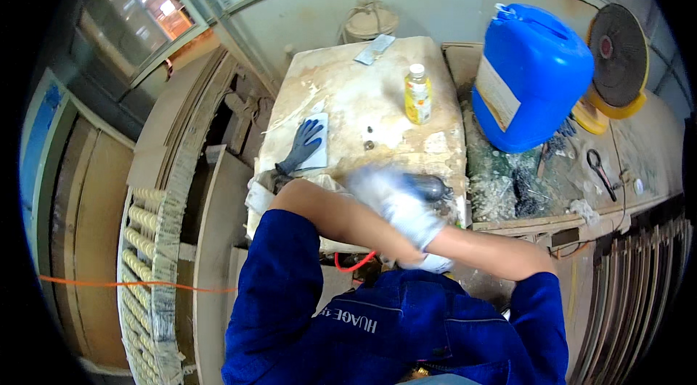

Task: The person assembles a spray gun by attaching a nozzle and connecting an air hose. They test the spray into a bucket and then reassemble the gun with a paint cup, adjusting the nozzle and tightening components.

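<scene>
My forearms cross low over the near part of the stained worktable [334, 105]. In front, my right hand [396, 205] wears a white glove and is smeared by motion, so its fingers cannot be made out. My left hand [435, 263], also white-gloved, shows only in part beneath the right forearm, close to my body; its fingers are hidden. Just beyond my right hand lies a dark, rounded, shiny object [430, 187], partly covered. To the left, a blue-grey work glove [301, 145] rests on a white sheet [316, 158]. A yellow-labelled bottle [418, 98] stands farther back.
On the right-hand bench are a blue jerrycan [534, 73], a round dark disc with a yellow rim [617, 54], and a dark ring-ended tool [601, 174]. A folded sheet [374, 49] lies at the table's back. A red hose [354, 266] hangs near my body; an orange cord [138, 284] crosses left.
</scene>
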Tool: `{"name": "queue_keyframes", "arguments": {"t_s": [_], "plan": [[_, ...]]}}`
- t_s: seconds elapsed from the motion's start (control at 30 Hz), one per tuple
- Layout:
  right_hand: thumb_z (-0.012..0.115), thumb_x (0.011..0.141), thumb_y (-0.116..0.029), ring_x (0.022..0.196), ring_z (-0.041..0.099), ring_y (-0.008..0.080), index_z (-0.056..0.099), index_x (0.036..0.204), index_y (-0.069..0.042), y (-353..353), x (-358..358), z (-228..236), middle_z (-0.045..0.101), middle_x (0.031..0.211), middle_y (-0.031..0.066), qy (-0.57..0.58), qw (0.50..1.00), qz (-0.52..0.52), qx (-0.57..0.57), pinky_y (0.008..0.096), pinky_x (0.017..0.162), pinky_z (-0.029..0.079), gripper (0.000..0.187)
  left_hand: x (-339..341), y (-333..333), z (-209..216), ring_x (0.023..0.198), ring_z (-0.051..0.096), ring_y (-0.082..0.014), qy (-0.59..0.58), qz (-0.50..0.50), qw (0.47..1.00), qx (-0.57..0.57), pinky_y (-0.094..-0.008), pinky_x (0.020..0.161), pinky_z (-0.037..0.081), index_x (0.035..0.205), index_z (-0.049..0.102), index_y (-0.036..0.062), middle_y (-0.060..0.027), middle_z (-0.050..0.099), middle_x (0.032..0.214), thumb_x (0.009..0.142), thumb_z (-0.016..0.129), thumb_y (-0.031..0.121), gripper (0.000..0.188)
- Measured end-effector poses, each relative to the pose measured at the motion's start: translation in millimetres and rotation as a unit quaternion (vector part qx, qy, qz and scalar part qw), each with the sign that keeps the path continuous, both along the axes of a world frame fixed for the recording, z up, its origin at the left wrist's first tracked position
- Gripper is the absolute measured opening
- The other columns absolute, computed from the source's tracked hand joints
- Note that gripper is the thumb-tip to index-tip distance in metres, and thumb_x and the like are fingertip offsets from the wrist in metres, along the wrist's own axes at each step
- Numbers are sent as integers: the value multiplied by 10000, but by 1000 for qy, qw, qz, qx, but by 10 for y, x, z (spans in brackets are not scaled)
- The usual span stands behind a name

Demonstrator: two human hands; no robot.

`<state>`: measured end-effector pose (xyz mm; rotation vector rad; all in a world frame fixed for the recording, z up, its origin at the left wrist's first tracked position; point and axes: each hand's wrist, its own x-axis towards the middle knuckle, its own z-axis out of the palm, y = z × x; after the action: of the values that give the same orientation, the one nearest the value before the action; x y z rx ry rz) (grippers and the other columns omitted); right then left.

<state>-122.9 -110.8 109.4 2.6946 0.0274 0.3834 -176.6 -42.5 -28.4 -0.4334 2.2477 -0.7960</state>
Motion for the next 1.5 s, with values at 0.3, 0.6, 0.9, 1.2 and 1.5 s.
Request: {"name": "queue_keyframes", "arguments": {"t_s": [0.3,0.6,0.9,1.2,1.5], "plan": [[629,826,-329,1178,497,299,521,1283,-40,-531,-94,205,538,1250,154,-42,994,-34,96,431,984,381,551,128,-148,1193,1078,580,-328,11,-35,991,-125,-527,995,402,1165,655,-12,-187,617,1201,863,524,160,371],[686,805,-345,1149,510,274,535,1256,-49,-593,-348,303,567,1184,120,-95,983,-39,154,417,951,405,561,-288,-2,1074,1261,466,-342,-174,-115,952,-223,-536,1097,331,1358,465,-29,-198,491,1367,983,414,259,476],[622,875,-286,1025,621,370,515,1243,-39,-1326,-708,-760,615,1118,229,150,874,-267,376,444,879,498,456,-276,380,1456,1276,449,-336,-207,-96,927,-297,-529,1082,358,1388,428,-10,-196,462,1389,1019,362,293,483],[673,831,-208,1029,604,358,596,1196,-140,-1597,-862,-1736,650,1094,160,71,832,-87,543,428,897,476,379,697,-110,876,967,616,-264,566,314,751,131,-400,851,484,1031,618,87,-116,618,945,790,611,270,302],[627,847,-235,883,636,358,613,1173,-212,-1485,-873,-1545,662,968,143,107,873,-147,453,447,772,505,327,973,735,-270,1102,563,-381,704,574,419,13,-478,945,446,1275,555,106,-182,588,1221,898,595,414,488]]}}
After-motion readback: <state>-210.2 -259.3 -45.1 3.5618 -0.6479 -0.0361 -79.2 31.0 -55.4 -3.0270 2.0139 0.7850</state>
